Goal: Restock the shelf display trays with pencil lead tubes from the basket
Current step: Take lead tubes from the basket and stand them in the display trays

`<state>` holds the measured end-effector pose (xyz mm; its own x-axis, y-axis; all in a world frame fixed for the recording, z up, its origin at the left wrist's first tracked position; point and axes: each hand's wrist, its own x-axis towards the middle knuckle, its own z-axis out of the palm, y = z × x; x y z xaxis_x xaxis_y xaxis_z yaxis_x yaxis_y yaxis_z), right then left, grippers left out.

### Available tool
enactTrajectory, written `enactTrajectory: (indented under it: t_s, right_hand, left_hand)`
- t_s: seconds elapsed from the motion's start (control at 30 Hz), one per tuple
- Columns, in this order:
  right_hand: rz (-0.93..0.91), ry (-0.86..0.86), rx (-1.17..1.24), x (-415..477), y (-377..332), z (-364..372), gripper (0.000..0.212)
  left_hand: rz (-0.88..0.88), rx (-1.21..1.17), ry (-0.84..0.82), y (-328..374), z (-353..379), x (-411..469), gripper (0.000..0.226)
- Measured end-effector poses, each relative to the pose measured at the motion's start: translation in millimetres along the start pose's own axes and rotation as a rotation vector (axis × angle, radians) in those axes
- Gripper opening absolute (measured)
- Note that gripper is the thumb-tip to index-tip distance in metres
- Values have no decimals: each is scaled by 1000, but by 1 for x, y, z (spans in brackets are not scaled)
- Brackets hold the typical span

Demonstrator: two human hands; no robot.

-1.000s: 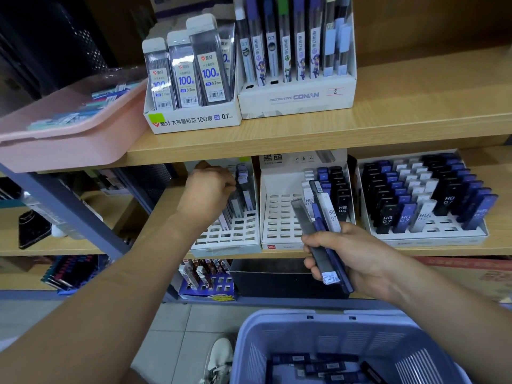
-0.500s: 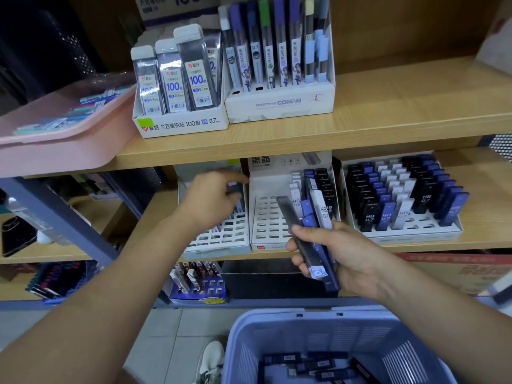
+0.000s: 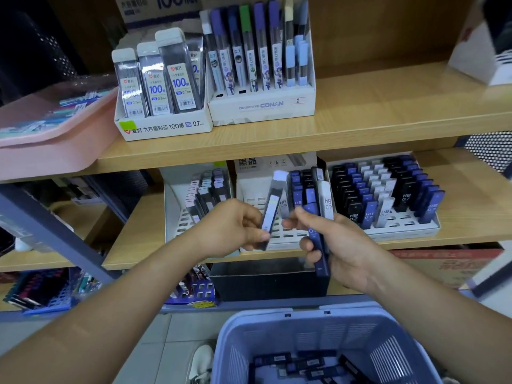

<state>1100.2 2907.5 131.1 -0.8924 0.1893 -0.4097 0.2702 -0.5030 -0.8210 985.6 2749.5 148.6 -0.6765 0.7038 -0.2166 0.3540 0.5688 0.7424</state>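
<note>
My left hand point(image 3: 235, 228) pinches one grey lead tube with a white cap point(image 3: 273, 209), held upright in front of the middle white display tray point(image 3: 250, 206). My right hand point(image 3: 335, 242) grips a small bundle of blue and white lead tubes point(image 3: 318, 231) close beside it. The left tray point(image 3: 177, 223) holds grey and pink tubes at its back. The right tray point(image 3: 401, 227) is nearly full of black, blue and white tubes. Below, the lavender basket point(image 3: 318, 336) holds several dark tubes point(image 3: 299, 365).
The upper wooden shelf point(image 3: 360, 117) carries two white boxes of lead packs point(image 3: 163, 128) and a pink bin point(image 3: 55, 139) at the left. A black box point(image 3: 266, 281) sits under the middle shelf. My shoe point(image 3: 201, 361) shows on the tiled floor beside the basket.
My left hand left the left tray and came to the right hand, where it now pinches one grey tube from the bundle. The view shifted slightly left and down.
</note>
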Motion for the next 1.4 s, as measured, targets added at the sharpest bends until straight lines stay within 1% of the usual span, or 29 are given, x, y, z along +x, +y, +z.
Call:
enactTrajectory:
  t_s: [0.07, 0.13, 0.2, 0.3, 0.33, 0.4, 0.47, 0.53, 0.6, 0.67, 0.73, 0.8, 0.83, 0.87, 0.9, 0.97, 1.03, 1.13, 1.23, 1.3, 1.4]
  right_hand:
    - [-30, 16, -18, 1, 2, 2, 32]
    - [-50, 22, -29, 2, 5, 3, 22]
    - [-62, 20, -41, 4, 7, 4, 11]
    - [-69, 36, -104, 8, 10, 2, 6]
    - [-69, 25, -142, 9, 11, 2, 6]
    - [-59, -6, -210, 11, 13, 4, 8]
    - [-39, -42, -268, 12, 16, 9, 7]
    - [-20, -93, -323, 13, 20, 16, 9]
    - [0, -136, -356, 14, 25, 23, 15]
    - [13, -145, -353, 16, 29, 30, 14]
    - [10, -85, -306, 20, 30, 31, 9]
    - [-5, 13, -267, 24, 28, 29, 8]
    - [-12, 48, -259, 26, 26, 27, 9]
    - [-15, 69, -254, 27, 25, 25, 11]
    - [-15, 79, -250, 27, 25, 23, 13]
    - [-11, 77, -243, 26, 26, 22, 16]
    - [-1, 66, -240, 25, 29, 23, 19]
    - [6, 44, -241, 24, 32, 23, 19]
    - [5, 33, -234, 23, 31, 22, 15]
    - [0, 35, -235, 23, 30, 21, 14]
    - [-6, 34, -256, 23, 29, 19, 16]
  left_hand:
    - [-67, -210, -71, 2, 9, -1, 21]
    - [-93, -293, -137, 7, 21, -5, 24]
    - [-101, -316, -183, 11, 27, -6, 27]
    - [-129, -237, -247, 15, 21, -9, 44]
    - [-136, -213, -229, 14, 15, -10, 46]
    - [-137, -222, -99, 12, 1, -11, 42]
    - [-128, -330, 33, 5, -10, -13, 33]
    - [-108, -421, 72, 0, -17, -16, 27]
    - [-92, -436, 68, -4, -20, -21, 21]
    - [-83, -428, 93, -6, -26, -26, 16]
    - [-66, -418, 214, -10, -39, -27, 17]
    - [-32, -347, 425, -18, -56, -26, 20]
    - [-9, -249, 535, -24, -64, -24, 17]
    - [19, -95, 626, -31, -68, -22, 14]
    - [47, 79, 677, -37, -69, -19, 14]
    - [88, 337, 688, -48, -66, -14, 20]
    - [114, 440, 681, -55, -63, -9, 22]
    - [137, 489, 676, -60, -62, -3, 23]
    - [172, 528, 622, -59, -59, -2, 23]
    - [167, 529, 589, -56, -55, -2, 22]
    - [131, 518, 583, -53, -52, -1, 24]
